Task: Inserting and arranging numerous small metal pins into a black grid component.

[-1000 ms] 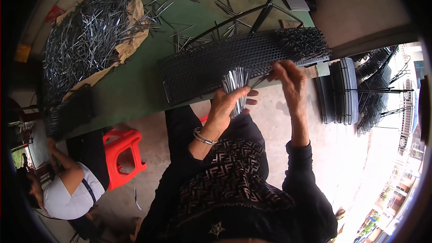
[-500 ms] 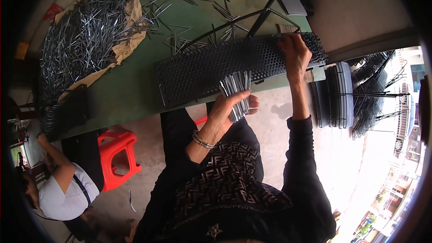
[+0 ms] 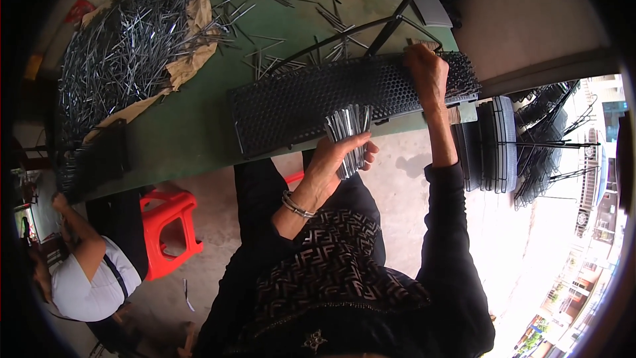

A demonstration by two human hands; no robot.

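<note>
A bundle of thin, shiny metal strips (image 3: 349, 122) is clasped in my left hand (image 3: 329, 162), thumb across the front, just off the table's near edge. Behind it lies a long black panel full of small round holes (image 3: 298, 107), tilted along that edge. Short dark strip ends bristle from the panel's right part. My right hand (image 3: 427, 76) is closed at the panel's far edge, right of its middle. Its fingertips are turned away, so whatever they pinch is hidden.
A large heap of metal strips (image 3: 129, 46) lies on brown paper at the left of the green table (image 3: 172, 152). Loose strips (image 3: 341, 26) scatter beyond the panel, under a black metal frame (image 3: 394, 20). Left: a red stool (image 3: 189, 225) and a seated person (image 3: 96, 285). Right: stacked mesh panels (image 3: 503, 146).
My right hand has shifted slightly left and away from me along the panel's far edge. My left hand keeps the bundle in nearly the same place.
</note>
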